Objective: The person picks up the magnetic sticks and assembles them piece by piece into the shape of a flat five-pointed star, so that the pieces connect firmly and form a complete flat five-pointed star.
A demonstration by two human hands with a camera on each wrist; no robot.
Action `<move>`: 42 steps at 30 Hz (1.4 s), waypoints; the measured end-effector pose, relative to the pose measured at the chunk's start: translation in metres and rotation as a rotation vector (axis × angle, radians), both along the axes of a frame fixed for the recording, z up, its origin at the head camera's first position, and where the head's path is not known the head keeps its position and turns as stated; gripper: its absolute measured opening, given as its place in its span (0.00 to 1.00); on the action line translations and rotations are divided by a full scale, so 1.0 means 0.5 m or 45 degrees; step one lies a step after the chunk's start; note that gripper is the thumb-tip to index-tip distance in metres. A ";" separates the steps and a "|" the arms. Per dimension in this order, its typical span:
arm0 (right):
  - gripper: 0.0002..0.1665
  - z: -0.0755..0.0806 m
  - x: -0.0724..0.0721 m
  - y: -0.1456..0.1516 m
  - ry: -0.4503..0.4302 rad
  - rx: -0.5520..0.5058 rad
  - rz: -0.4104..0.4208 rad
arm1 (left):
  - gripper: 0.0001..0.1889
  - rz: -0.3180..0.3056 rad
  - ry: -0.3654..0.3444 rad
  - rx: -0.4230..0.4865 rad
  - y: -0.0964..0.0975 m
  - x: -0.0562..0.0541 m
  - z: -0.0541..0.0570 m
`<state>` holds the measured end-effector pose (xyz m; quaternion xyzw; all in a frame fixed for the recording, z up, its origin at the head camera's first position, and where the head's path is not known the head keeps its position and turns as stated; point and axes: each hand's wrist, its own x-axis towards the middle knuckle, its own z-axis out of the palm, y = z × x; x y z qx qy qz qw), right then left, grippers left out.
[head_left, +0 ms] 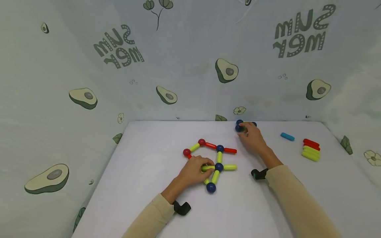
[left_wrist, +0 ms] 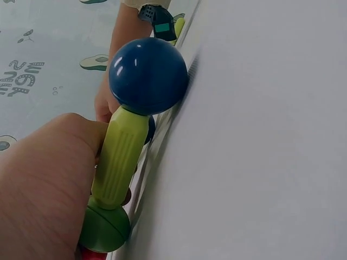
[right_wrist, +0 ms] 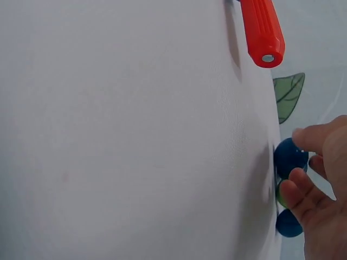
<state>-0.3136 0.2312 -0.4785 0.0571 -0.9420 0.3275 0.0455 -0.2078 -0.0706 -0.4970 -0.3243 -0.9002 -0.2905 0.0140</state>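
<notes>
My left hand (head_left: 194, 168) pinches a yellow-green rod (head_left: 208, 168) between thumb and fingers. That rod belongs to a flat figure of magnetic rods and balls, with blue balls (head_left: 219, 167) and red balls (head_left: 201, 142) at its joints. In the left wrist view, a blue ball (left_wrist: 148, 76), a yellow-green rod (left_wrist: 120, 160) and a green ball (left_wrist: 105, 227) stand close by the thumb; the hand hides the green ball in the head view. At the far edge, my right hand (head_left: 252, 137) holds a blue ball (right_wrist: 291, 154) at its fingertips, beside a green ball (right_wrist: 282, 193) and another blue ball (right_wrist: 289, 222).
A blue rod (head_left: 287, 136) lies right of my right hand. Farther right is a stack of red rods (head_left: 311, 143) and yellow-green rods (head_left: 311, 153). A red rod (head_left: 230, 150) sticks out from the figure. Patterned cloth (head_left: 193, 66) hangs behind the white table (head_left: 143, 158).
</notes>
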 end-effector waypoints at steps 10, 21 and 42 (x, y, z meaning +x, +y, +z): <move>0.26 -0.002 0.005 0.006 -0.009 0.087 -0.018 | 0.09 0.028 -0.018 0.022 0.003 0.005 0.000; 0.26 -0.007 0.058 0.019 -0.033 0.050 0.003 | 0.10 0.016 -0.007 0.041 0.001 0.002 -0.005; 0.25 0.002 0.171 0.009 -0.154 0.019 0.079 | 0.10 0.010 -0.013 0.062 0.002 0.000 -0.011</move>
